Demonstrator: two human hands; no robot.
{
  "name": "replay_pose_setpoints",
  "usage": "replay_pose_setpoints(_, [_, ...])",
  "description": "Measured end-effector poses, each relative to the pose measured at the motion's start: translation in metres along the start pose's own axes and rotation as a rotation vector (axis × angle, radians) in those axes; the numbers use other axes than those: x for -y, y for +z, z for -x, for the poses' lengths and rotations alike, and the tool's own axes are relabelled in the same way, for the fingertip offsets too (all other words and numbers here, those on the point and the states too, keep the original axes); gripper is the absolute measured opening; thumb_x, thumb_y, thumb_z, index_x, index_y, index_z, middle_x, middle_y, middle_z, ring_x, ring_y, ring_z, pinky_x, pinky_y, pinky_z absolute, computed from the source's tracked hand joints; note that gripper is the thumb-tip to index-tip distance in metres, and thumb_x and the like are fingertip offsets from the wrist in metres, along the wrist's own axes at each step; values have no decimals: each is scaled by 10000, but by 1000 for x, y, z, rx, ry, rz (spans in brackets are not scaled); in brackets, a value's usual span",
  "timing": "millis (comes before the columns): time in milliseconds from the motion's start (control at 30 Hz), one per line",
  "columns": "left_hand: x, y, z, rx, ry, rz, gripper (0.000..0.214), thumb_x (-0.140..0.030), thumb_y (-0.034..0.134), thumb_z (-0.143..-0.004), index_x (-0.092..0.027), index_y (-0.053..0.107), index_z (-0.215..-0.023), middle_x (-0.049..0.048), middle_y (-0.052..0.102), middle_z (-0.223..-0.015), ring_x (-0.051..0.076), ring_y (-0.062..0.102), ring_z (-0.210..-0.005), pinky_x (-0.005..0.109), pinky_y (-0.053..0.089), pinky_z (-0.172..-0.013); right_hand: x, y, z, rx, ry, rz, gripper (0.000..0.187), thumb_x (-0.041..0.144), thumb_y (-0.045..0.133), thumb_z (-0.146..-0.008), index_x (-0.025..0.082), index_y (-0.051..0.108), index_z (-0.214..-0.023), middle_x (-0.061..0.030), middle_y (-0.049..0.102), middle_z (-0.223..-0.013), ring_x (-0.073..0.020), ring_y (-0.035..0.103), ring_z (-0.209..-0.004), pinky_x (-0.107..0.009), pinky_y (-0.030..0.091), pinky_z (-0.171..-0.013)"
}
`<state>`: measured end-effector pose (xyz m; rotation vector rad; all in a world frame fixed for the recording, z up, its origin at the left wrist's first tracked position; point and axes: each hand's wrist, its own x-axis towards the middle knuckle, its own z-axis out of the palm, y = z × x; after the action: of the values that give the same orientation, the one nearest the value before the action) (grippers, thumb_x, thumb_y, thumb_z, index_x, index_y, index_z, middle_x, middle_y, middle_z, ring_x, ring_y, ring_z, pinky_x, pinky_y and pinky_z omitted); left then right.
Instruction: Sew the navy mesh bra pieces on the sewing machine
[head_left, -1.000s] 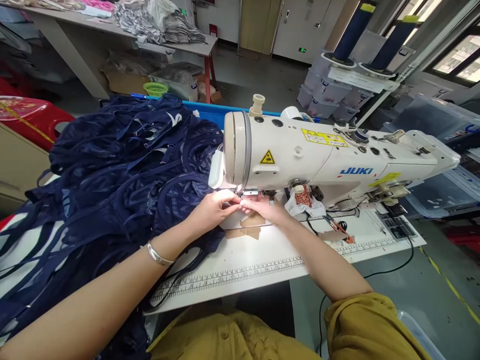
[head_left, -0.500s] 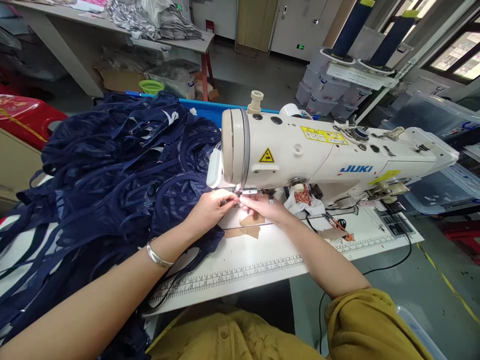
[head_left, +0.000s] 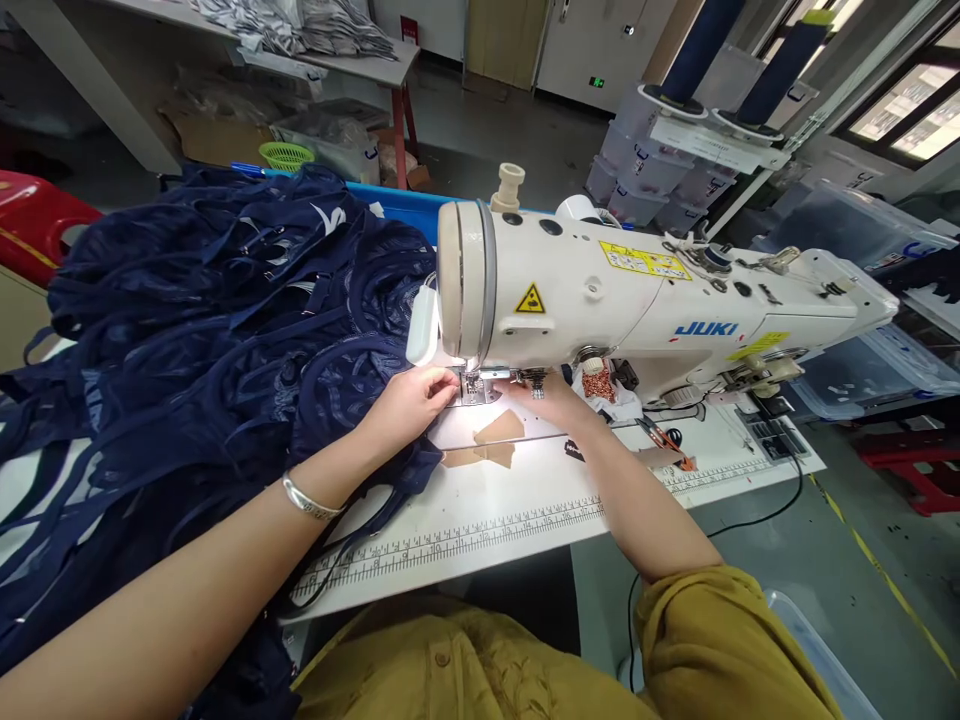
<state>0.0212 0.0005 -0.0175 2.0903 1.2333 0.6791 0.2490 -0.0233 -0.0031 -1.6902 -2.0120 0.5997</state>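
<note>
A white sewing machine (head_left: 570, 280) stands in front of me, its lamp lighting the metal needle plate (head_left: 472, 388). My left hand (head_left: 409, 408) is just left of the needle area, thumb and index finger pinched together; whatever is between them is too small to make out. To the right of the presser foot is my right hand (head_left: 551, 402), fingers stretched leftward under the machine head and partly hidden by it. Pieces of brown card (head_left: 499, 430) lie on the machine bed below the hands. Navy mesh garments (head_left: 225, 330) are heaped beside my left arm.
A printed ruler strip (head_left: 450, 540) runs along the front of the white table. Orange-handled snips (head_left: 667, 445), a dark blade (head_left: 574, 451) and a white cloth bundle with copper-coloured bits (head_left: 598, 385) lie right. Navy thread cones (head_left: 697, 50) stand behind; a red stool (head_left: 919, 470) is at right.
My hands were together at the needle and have parted: the left moved left, the right moved right. The needle plate and the dark blade have come into sight. The view shifted slightly.
</note>
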Motion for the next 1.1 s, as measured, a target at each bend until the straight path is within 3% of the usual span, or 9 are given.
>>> replay_pose_setpoints(100, [1,1,0,-5,26,-7,242,-351,492,-878,-186,663,-831,29,670,-871,172,596,-803,287,435,-747,2,5,-2,85,-34,73,150,324,594,-898,276,730,-939,9,739,-1022,-198,649,-991,-300,484,-863])
replay_pose_setpoints(233, [-2,1,1,-3,69,-13,239,-334,489,-890,-178,661,-832,37,664,-875,171,596,-802,294,446,-752,7,10,-2,90,-29,176,159,305,569,-894,246,711,-855,-6,730,-907,-208,645,-916,-321,455,-849])
replay_pose_setpoints(333, [-5,1,3,36,171,-26,221,-329,508,-900,-180,670,-872,42,677,-905,175,607,-844,293,458,-775,12,12,0,84,27,-123,176,341,562,-882,222,691,-864,-14,716,-891,-189,639,-879,-315,452,-840])
replay_pose_setpoints(400, [-5,3,4,56,251,-70,196,-323,536,-902,-183,672,-894,41,682,-912,174,608,-855,292,458,-780,14,15,0,130,42,-375,201,374,561,-872,204,667,-867,-20,706,-914,-167,630,-858,-298,452,-824])
replay_pose_setpoints(467, [-3,4,5,46,309,-156,195,-326,544,-918,-182,670,-883,40,683,-890,170,605,-831,291,450,-760,15,20,-2,190,25,-481,199,376,563,-855,194,633,-818,-11,677,-865,-148,604,-804,-283,442,-789])
replay_pose_setpoints(567, [0,6,6,-18,370,-331,253,-347,517,-957,-180,675,-853,40,687,-846,173,602,-791,302,423,-728,14,27,-5,232,-26,-410,222,360,541,-850,199,559,-699,31,571,-701,-125,525,-697,-261,394,-704])
replay_pose_setpoints(700, [1,8,6,-51,470,-475,333,-356,430,-1002,-181,676,-862,40,684,-813,183,607,-785,317,406,-724,14,28,-5,210,-85,-286,268,376,496,-865,203,490,-660,43,485,-662,-116,455,-673,-250,331,-651])
replay_pose_setpoints(1100, [1,7,5,-32,411,-421,288,-320,453,-986,-186,665,-844,34,704,-822,184,623,-788,310,405,-724,18,32,-7,141,-62,-74,214,287,469,-787,213,369,-613,64,320,-578,-87,339,-569,-235,259,-546])
